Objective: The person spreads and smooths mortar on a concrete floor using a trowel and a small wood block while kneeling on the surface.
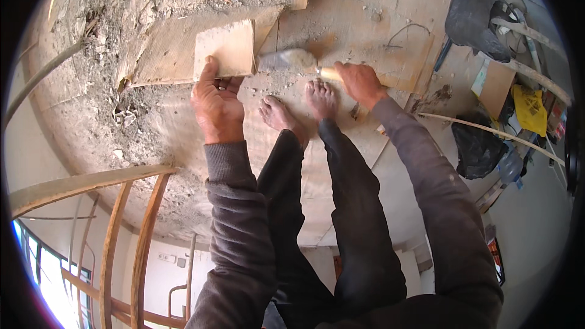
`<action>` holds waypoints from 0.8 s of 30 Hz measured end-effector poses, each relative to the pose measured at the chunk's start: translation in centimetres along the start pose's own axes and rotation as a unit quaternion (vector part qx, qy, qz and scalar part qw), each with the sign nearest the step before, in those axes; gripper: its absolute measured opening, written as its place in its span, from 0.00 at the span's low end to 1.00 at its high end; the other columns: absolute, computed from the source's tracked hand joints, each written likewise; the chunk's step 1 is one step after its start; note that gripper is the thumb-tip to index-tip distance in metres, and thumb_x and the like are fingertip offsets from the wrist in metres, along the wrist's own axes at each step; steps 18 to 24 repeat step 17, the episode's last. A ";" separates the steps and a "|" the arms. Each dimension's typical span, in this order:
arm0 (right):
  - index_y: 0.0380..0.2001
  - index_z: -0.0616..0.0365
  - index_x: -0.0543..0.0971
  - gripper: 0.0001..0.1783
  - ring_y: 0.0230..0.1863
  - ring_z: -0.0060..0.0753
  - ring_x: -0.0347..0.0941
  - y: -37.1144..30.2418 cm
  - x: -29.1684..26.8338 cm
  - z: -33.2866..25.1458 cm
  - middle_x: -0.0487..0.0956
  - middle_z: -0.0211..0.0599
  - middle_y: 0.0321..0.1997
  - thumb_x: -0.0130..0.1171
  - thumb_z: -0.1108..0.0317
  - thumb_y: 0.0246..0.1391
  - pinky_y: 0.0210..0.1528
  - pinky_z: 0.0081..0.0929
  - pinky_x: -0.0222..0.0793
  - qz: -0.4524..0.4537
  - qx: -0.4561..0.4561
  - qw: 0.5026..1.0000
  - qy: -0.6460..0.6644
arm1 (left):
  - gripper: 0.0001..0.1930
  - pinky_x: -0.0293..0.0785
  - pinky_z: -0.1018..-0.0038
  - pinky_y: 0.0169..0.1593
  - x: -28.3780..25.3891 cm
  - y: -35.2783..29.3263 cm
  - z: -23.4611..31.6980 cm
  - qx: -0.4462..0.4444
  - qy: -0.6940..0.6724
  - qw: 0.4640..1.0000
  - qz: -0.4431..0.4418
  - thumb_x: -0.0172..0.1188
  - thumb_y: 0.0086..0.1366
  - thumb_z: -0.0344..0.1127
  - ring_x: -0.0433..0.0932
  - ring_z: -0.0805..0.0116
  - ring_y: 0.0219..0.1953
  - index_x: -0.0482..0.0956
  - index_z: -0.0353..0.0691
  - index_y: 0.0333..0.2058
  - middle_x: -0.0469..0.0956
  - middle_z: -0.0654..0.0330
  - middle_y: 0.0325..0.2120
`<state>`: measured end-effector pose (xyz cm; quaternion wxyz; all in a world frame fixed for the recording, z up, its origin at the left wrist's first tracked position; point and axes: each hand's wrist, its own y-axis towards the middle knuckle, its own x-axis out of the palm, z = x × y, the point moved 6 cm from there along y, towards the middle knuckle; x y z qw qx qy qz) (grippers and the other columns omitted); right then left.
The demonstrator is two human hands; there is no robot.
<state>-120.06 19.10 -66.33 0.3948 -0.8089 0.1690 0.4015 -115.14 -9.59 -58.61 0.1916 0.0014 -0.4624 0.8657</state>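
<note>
My left hand [219,106] grips a small square wooden board [225,45] by its near edge, thumb on the face towards me and fingers behind. The board's face looks pale and bare. My right hand [361,84] is closed around the light wooden handle of a trowel [297,59]. Its blade points left, towards the board, and is smeared by motion. A pale greyish patch shows on the blade, perhaps mortar. A narrow gap separates trowel and board. Both are held above the floor, just beyond my bare feet [321,99].
Beneath the board lies a worn plywood sheet [167,55]. Crumbled debris [146,116] litters the floor at left. A wooden ladder-like frame [143,244] stands at lower left. On the right are a black bucket-like container [475,18], a yellow bag [529,109], a black plastic bag [478,149] and poles.
</note>
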 end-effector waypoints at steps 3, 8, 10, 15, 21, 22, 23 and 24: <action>0.37 0.56 0.71 0.15 0.29 0.53 0.76 -2.6 0.2 -0.6 0.77 0.46 0.24 0.60 0.70 0.44 0.31 0.45 0.71 0.037 0.058 0.995 0.069 | 0.13 0.80 0.65 0.42 0.6 -0.6 1.5 0.021 0.019 0.999 -0.017 0.58 0.62 0.33 0.78 0.61 0.39 0.73 0.32 0.43 0.77 0.53 0.38; 0.36 0.56 0.71 0.15 0.32 0.55 0.76 -4.4 0.4 4.8 0.78 0.48 0.26 0.60 0.68 0.44 0.33 0.46 0.71 0.126 0.290 0.944 0.090 | 0.14 0.80 0.63 0.42 0.8 -0.9 2.0 0.018 0.026 0.999 -0.008 0.58 0.62 0.33 0.78 0.61 0.39 0.73 0.31 0.44 0.77 0.53 0.38; 0.35 0.55 0.71 0.13 0.32 0.54 0.76 -4.5 0.3 7.0 0.78 0.48 0.27 0.59 0.69 0.43 0.33 0.47 0.71 0.145 0.319 0.933 0.078 | 0.15 0.80 0.63 0.42 0.8 -0.8 1.6 0.014 0.024 1.000 -0.006 0.58 0.62 0.33 0.78 0.60 0.38 0.73 0.31 0.44 0.77 0.53 0.38; 0.50 0.52 0.73 0.27 0.35 0.54 0.77 -4.5 4.6 5.8 0.79 0.51 0.32 0.64 0.66 0.41 0.39 0.44 0.71 0.060 0.211 0.973 0.079 | 0.15 0.80 0.63 0.42 0.9 -0.6 1.5 0.016 0.031 0.999 -0.003 0.59 0.62 0.33 0.78 0.60 0.39 0.73 0.31 0.44 0.77 0.53 0.39; 0.51 0.53 0.72 0.30 0.37 0.53 0.77 -5.2 5.3 3.0 0.80 0.51 0.34 0.66 0.66 0.41 0.44 0.42 0.72 0.028 0.111 0.991 0.070 | 0.15 0.80 0.63 0.42 0.8 -0.2 1.5 0.016 0.039 0.999 0.004 0.59 0.62 0.34 0.78 0.60 0.39 0.73 0.31 0.44 0.77 0.52 0.39; 0.51 0.53 0.72 0.30 0.37 0.53 0.77 -5.2 5.3 3.0 0.80 0.51 0.34 0.66 0.66 0.41 0.44 0.42 0.72 0.028 0.111 0.991 0.070 | 0.15 0.80 0.63 0.42 0.8 -0.2 1.5 0.016 0.039 0.999 0.004 0.59 0.62 0.34 0.78 0.60 0.39 0.73 0.31 0.44 0.77 0.52 0.39; 0.51 0.53 0.72 0.30 0.37 0.53 0.77 -5.2 5.3 3.0 0.80 0.51 0.34 0.66 0.66 0.41 0.44 0.42 0.72 0.028 0.111 0.991 0.070 | 0.15 0.80 0.63 0.42 0.8 -0.2 1.5 0.016 0.039 0.999 0.004 0.59 0.62 0.34 0.78 0.60 0.39 0.73 0.31 0.44 0.77 0.52 0.39; 0.51 0.53 0.72 0.30 0.37 0.53 0.77 -5.2 5.3 3.0 0.80 0.51 0.34 0.66 0.66 0.41 0.44 0.42 0.72 0.028 0.111 0.991 0.070 | 0.15 0.80 0.63 0.42 0.8 -0.2 1.5 0.016 0.039 0.999 0.004 0.59 0.62 0.34 0.78 0.60 0.39 0.73 0.31 0.44 0.77 0.52 0.39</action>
